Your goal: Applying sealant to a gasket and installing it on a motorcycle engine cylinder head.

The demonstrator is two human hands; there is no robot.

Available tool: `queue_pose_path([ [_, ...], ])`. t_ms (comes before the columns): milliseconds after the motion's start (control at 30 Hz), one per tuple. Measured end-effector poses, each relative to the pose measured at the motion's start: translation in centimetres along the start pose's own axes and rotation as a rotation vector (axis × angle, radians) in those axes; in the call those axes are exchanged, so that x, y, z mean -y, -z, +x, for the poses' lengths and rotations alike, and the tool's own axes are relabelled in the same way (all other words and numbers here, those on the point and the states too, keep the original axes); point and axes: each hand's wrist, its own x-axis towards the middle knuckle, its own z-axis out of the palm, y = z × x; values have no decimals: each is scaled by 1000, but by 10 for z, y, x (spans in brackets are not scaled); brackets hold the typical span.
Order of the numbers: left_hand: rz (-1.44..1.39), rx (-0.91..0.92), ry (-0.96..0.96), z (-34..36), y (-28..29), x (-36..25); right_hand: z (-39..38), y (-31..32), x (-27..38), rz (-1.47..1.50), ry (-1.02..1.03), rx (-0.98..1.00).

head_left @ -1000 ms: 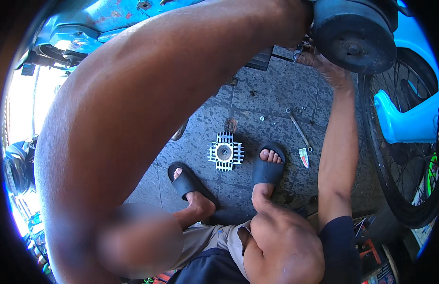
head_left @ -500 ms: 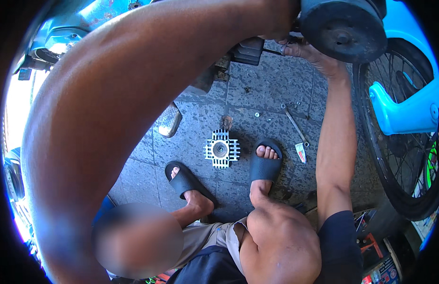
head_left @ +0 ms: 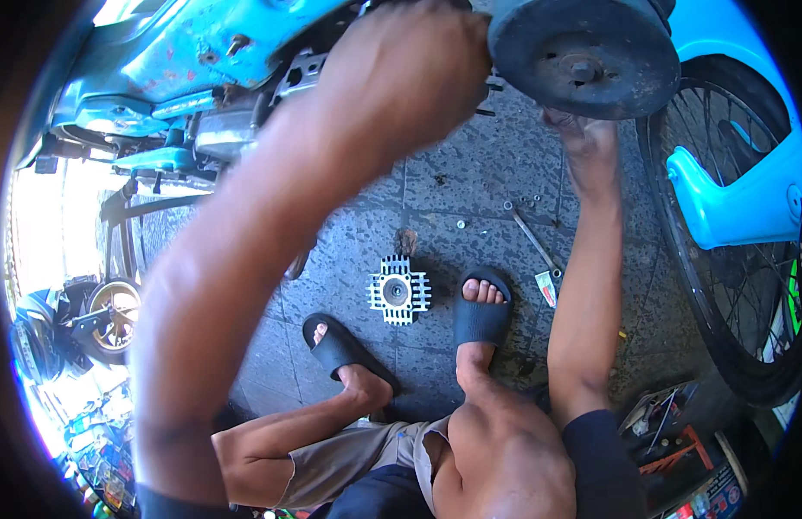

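My left hand [head_left: 410, 73] is blurred at the engine area under the blue motorcycle body [head_left: 189, 52]. Its back faces me and its fingers are hidden. Just right of it hangs a dark round part [head_left: 583, 65] with a bolt at its middle. My right hand [head_left: 587, 147] reaches up beneath that part's lower edge. The right fingers look curled together, their tips partly covered and blurred; what they hold, if anything, I cannot make out. A silver finned cylinder head [head_left: 398, 291] lies on the floor between my feet and the motorcycle.
On the dark tiled floor [head_left: 349, 225] lie a wrench [head_left: 532, 233], several small nuts and a small tube [head_left: 546, 288]. A spoked wheel [head_left: 712, 233] with a blue fender [head_left: 743, 212] stands at the right. Tools and a red item [head_left: 682, 454] sit at the lower right.
My left arm has swung lower and drawn back, uncovering more of the blue body. My right hand has moved down and slightly left, beneath the round part. The view has shifted slightly.
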Motion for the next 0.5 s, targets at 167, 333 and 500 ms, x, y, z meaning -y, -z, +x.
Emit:
queue_pose_path([
  [167, -99, -242, 70, -82, -20, -53, -38, -18, -16, 437, -495, -69],
  [333, -908, -1, 1118, -108, -70, -93, -38, -32, -14, 631, -548, -85],
  [500, -1644, -511, 1170, -76, -134, -90, -34, -24, -4, 5, -251, -65],
])
